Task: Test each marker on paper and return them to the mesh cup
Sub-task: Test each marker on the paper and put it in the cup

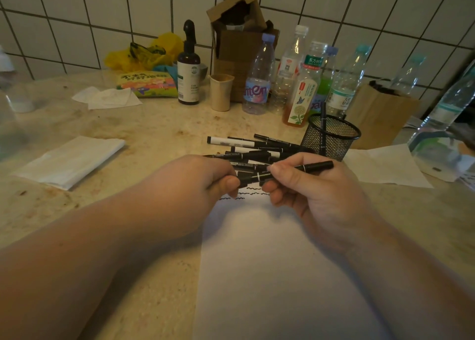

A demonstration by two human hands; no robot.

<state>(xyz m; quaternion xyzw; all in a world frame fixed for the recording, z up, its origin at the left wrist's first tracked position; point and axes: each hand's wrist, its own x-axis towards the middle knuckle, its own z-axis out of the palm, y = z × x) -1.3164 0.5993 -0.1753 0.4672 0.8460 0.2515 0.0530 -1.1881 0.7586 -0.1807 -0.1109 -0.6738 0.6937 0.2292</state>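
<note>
Both hands hold one black marker [312, 167] level above the top of the white paper [270, 275]. My left hand [205, 182] pinches its left end, the cap side, between thumb and fingers. My right hand [308, 188] grips the barrel, whose far end sticks out to the right. Black wavy test lines [246, 194] show on the paper just under the hands. A pile of several black markers [254, 148] lies beyond the hands. The black mesh cup [330, 136] stands right of the pile with one marker [323, 123] upright in it.
Plastic bottles [258, 80], a dark pump bottle [189, 67], a beige cup [221, 91] and a cardboard box [239, 31] line the tiled wall. Folded tissue [69, 161] lies at left, another paper sheet [385, 164] at right, a wooden block [380, 113] behind the mesh cup.
</note>
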